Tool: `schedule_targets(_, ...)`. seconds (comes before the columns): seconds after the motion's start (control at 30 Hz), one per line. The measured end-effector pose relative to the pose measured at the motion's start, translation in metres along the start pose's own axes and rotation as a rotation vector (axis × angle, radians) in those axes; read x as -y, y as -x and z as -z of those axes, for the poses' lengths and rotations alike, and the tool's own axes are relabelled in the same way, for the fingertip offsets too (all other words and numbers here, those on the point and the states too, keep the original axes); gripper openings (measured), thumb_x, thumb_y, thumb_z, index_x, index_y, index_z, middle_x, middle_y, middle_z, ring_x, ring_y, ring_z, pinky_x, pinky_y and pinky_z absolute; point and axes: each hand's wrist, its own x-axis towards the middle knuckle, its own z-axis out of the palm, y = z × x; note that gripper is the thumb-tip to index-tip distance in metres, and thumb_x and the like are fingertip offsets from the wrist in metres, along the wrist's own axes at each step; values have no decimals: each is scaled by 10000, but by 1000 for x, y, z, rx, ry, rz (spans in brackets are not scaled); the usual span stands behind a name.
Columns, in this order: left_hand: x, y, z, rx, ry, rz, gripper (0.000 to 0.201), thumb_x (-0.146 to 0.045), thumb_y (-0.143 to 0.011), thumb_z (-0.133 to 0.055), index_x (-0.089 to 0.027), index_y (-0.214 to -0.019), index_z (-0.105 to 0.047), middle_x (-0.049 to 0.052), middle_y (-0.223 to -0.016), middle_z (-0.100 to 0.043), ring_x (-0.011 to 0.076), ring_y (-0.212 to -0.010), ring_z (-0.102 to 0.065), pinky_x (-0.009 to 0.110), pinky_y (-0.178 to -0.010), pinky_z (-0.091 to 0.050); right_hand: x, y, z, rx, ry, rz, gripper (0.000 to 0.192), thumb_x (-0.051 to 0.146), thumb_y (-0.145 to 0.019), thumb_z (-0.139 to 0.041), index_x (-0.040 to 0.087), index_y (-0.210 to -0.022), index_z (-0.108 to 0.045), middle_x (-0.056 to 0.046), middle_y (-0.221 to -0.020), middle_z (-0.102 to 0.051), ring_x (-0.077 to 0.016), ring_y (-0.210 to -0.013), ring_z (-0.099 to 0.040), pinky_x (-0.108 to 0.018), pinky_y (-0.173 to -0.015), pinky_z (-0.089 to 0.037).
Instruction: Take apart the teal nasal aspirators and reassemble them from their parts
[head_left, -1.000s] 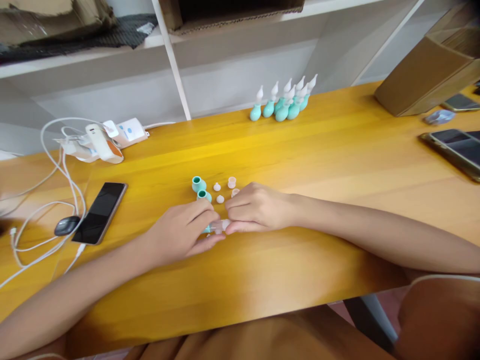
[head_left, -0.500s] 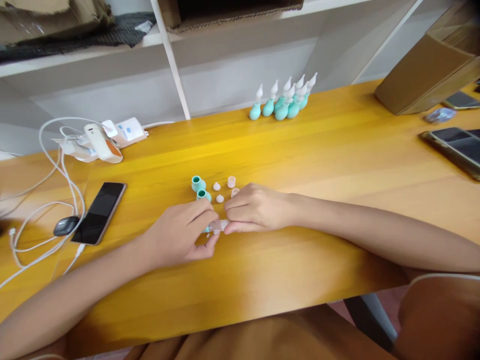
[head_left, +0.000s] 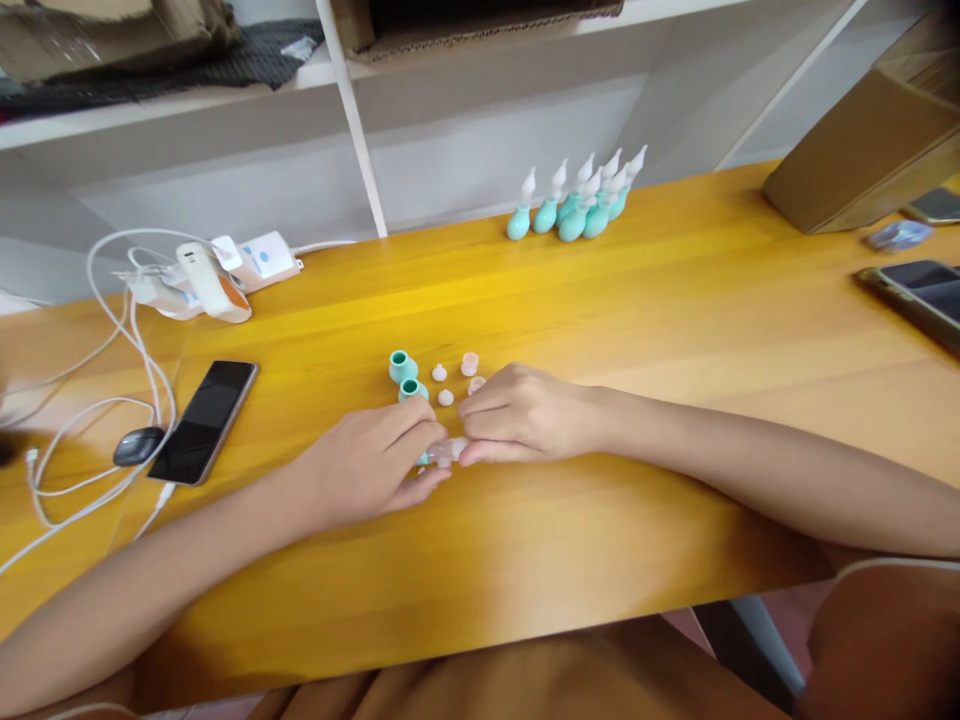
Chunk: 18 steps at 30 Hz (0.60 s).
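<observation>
My left hand (head_left: 367, 465) and my right hand (head_left: 529, 415) meet at the middle of the yellow wooden table (head_left: 600, 330). Between their fingertips they pinch one small piece with a teal bulb and a clear tip (head_left: 444, 452); most of it is hidden by the fingers. Just beyond the hands stand two loose teal bulbs (head_left: 405, 375) and a few small clear caps and tips (head_left: 457, 378). At the back of the table stands a cluster of several finished teal bulbs with white pointed tips (head_left: 577, 205).
A black phone (head_left: 204, 420), a dark mouse (head_left: 137, 444), white cables (head_left: 97, 400) and a power strip with chargers (head_left: 217, 275) lie at the left. A cardboard box (head_left: 862, 150) and more phones (head_left: 919, 295) sit at the right. White shelving rises behind the table.
The hands stay together on the small piece, with only slight finger movement. The view has shifted a little to the left.
</observation>
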Motion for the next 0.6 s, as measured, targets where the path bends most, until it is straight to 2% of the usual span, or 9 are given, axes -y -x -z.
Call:
schedule_targets(0.13,-3,1,0,-22,-19,11,103,-234,-1062,-550,-165,-1052,-626,74,-953,-659,194,-753,-641,309,-608,-518,0,1,-1,25,8,-6,518,419,-1218,-463,163,-800,-629,-1,-753,-645,-99,-646,-512,-258,-669,-352)
schedule_targets(0.27,-6,2,-3,-42,-50,59,89,-217,-1016,-566,-168,-1041,-635,64,-933,-645,184,-722,-609,305,-580,-518,0,2,-2,31,18,-38,518,438,-1217,-459,159,-830,-661,-3,-771,-659,-101,-646,-516,-268,-654,-332)
schedule_targets(0.4,-5,5,-3,-19,11,77,93,-236,-999,-591,-173,-1040,-646,59,-935,-642,177,-723,-614,294,-582,-524,1,1,0,52,-31,-38,532,446,-1218,-443,157,-834,-671,-12,-769,-667,-108,-647,-523,-272,-653,-338)
schedule_targets(0.5,-4,5,3,30,102,64,97,-237,-1018,-594,-177,-1063,-656,60,-965,-651,164,-739,-637,273,-613,-555,2,-2,4,55,-172,-25,482,399,-1209,-493,151,-836,-673,-13,-778,-686,-100,-658,-551,-264,-665,-364)
schedule_targets(0.6,-3,3,11,79,193,14,101,-208,-1055,-574,-179,-1094,-662,63,-987,-671,152,-779,-669,251,-672,-588,2,-5,9,106,-420,-70,433,354,-1198,-533,142,-851,-682,-11,-781,-701,-83,-675,-583,-236,-680,-399)
